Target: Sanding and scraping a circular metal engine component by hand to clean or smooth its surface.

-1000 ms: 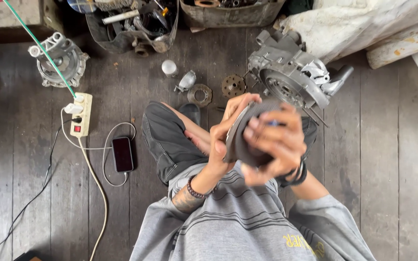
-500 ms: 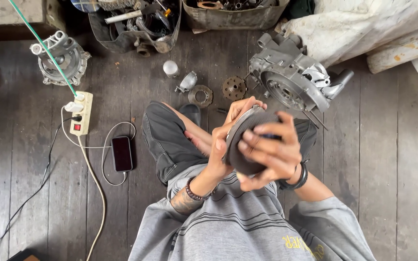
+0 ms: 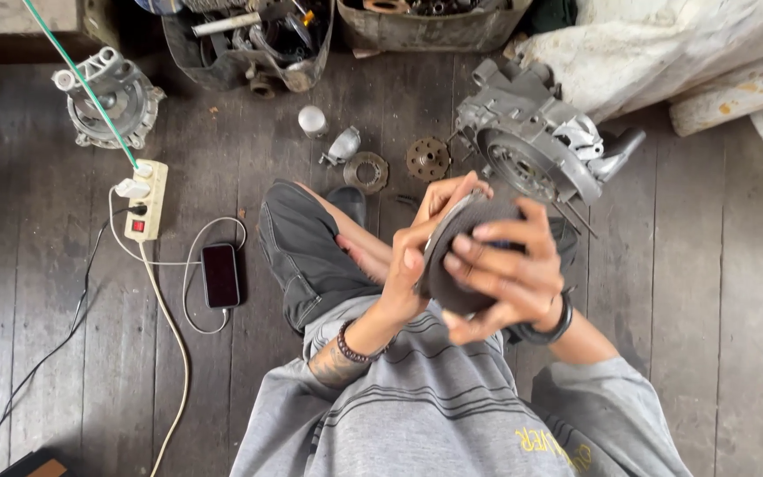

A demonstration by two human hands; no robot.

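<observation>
The dark grey round metal disc [image 3: 463, 256] is being tilted closer to the chest than a second ago, both left hand [image 3: 412, 261] and right hand [image 3: 509, 274] closing around its rim above the lap.

Dark grey disc [image 3: 455, 265], grey shirt [image 3: 434, 424] with dark stripes, white power strip [image 3: 147, 200], black phone [image 3: 220, 275], grey-brown floorboards [image 3: 708, 291]

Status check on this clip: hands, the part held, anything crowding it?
Left hand and right hand both grip a dark round disc, held above the lap. Engine casing on floor just beyond, not touching. Nothing blocking.
</observation>
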